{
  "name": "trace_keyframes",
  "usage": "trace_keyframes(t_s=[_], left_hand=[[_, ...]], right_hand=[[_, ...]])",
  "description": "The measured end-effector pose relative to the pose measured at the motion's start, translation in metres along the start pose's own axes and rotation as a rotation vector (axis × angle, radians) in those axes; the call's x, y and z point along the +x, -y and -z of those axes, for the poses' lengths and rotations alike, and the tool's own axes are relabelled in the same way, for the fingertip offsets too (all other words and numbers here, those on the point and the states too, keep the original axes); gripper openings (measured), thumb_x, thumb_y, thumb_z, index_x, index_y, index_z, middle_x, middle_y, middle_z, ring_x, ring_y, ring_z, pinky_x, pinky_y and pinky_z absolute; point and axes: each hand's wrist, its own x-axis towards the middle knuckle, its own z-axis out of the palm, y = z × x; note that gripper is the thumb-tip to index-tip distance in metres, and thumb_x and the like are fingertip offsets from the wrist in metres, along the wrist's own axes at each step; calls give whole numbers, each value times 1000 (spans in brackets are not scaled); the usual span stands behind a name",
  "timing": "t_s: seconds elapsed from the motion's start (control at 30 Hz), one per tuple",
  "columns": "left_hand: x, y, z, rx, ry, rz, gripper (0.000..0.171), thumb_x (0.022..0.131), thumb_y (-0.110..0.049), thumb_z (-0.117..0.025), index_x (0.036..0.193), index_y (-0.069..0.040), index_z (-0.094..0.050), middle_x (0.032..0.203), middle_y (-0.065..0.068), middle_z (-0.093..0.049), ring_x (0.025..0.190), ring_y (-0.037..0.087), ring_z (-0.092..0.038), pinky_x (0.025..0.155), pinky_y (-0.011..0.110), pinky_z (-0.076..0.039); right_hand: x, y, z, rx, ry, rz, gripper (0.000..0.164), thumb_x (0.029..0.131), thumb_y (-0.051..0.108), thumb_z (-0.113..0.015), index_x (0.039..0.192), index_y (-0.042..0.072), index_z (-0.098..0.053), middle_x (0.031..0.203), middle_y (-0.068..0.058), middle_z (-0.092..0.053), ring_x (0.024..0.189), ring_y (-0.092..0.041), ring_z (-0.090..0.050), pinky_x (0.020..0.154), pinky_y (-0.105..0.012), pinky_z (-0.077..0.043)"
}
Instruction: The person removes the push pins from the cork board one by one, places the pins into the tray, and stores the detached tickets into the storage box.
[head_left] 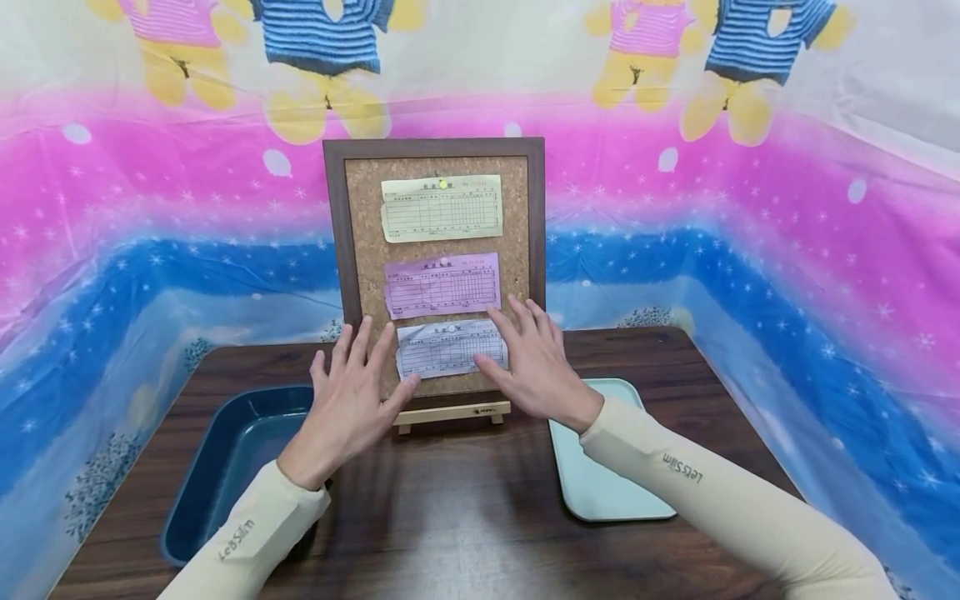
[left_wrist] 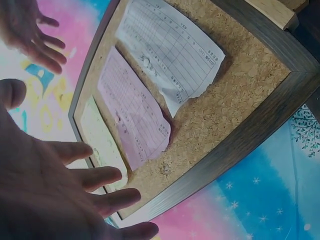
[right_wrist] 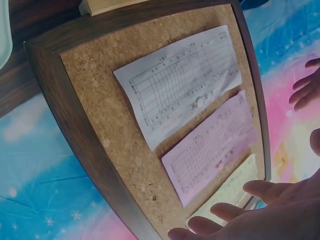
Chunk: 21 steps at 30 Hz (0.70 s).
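Observation:
A framed cork board (head_left: 367, 250) leans on a small wooden easel (head_left: 450, 412). Pinned to it, top to bottom, are a yellow receipt slip (head_left: 442, 217), a pink receipt slip (head_left: 442, 292) and a white receipt slip (head_left: 431, 354), each with a pushpin (head_left: 443, 184) near its top edge. My left hand (head_left: 341, 400) is held up before the board's lower left, fingers spread and holding nothing. On the other side, my right hand (head_left: 536, 362) is raised with spread fingers, overlapping the white slip's right end in the head view. Both wrist views show bare palms facing the board.
A dark blue tray (head_left: 198, 492) stands on the brown wooden table (head_left: 450, 517) at the left, partly behind my left forearm. At the right lies a pale mint tray (head_left: 600, 483), partly covered by my right sleeve. A printed cloth (head_left: 150, 283) surrounds the table's back and sides.

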Motion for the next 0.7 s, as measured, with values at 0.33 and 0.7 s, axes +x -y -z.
trace_keyframes(t_s=[0.33,0.7], left_hand=[[6,2,3,-148,-132,-30,70,95,-46,-49,148,-7,-26,150,20,-23,136,40,-19,100,61,-17],[15,11,7,-292,-348,-105,60,93,-31,-56,141,-2,-34,135,19,-42,124,34,-38,101,51,-29]], right_hand=[[2,2,2,36,1,-13,68,95,52,-44,148,12,-30,152,-18,-16,138,-38,-10,105,-58,-9],[16,1,5,25,-42,-34,60,93,34,-53,145,10,-35,149,-18,-23,133,-34,-19,102,-55,-20]])
